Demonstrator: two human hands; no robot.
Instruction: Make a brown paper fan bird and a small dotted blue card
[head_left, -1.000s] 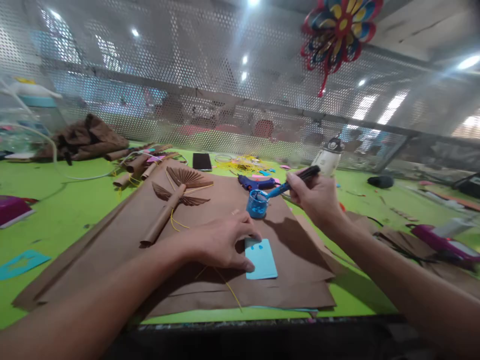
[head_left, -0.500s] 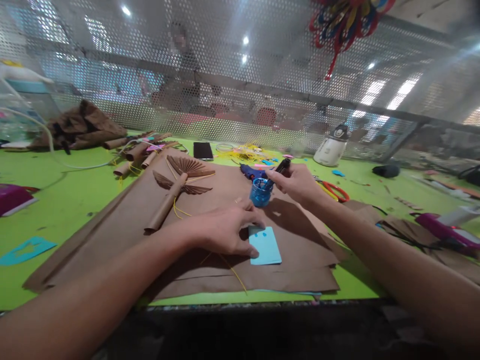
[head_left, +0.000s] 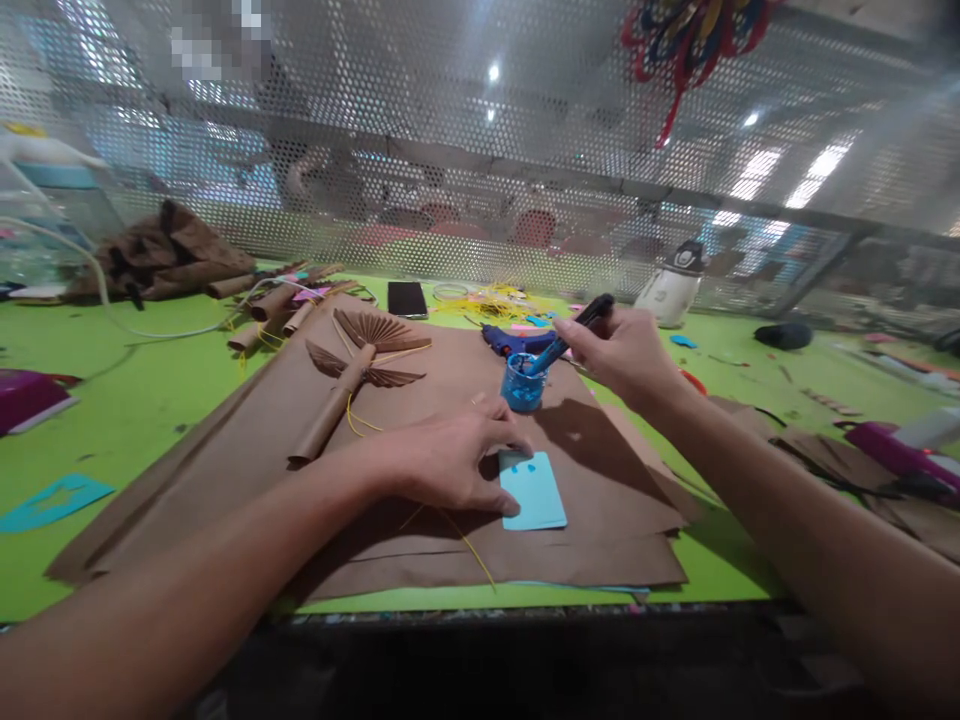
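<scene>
My left hand [head_left: 459,458] holds a light-blue paper card [head_left: 537,495] against brown paper. Its thumb and forefinger are apart, touching the card's left side and top. Small darker blue marks show near the card's top edge. My right hand [head_left: 619,350] is closed around a thick, dark, pen-like tool [head_left: 559,345], tilted, its lower part coated blue. The tool's tip is down in a small clear jar of blue paint [head_left: 523,390], where I cannot see it. Behind the jar lies a blue glue gun [head_left: 514,340].
Layered brown paper [head_left: 247,480] covers the green table [head_left: 172,400]. A rolled-paper figure with pleated wings [head_left: 352,385] lies on it. Behind are a phone [head_left: 406,300], yellow strings [head_left: 495,303], paper rolls [head_left: 277,302] and a white bottle [head_left: 671,288]. A perforated metal screen [head_left: 465,170] rises beyond.
My right hand has moved slightly right and up, tilting the tool more, with its end still in the jar. My left hand stays on the card. A person behind the screen has shifted left.
</scene>
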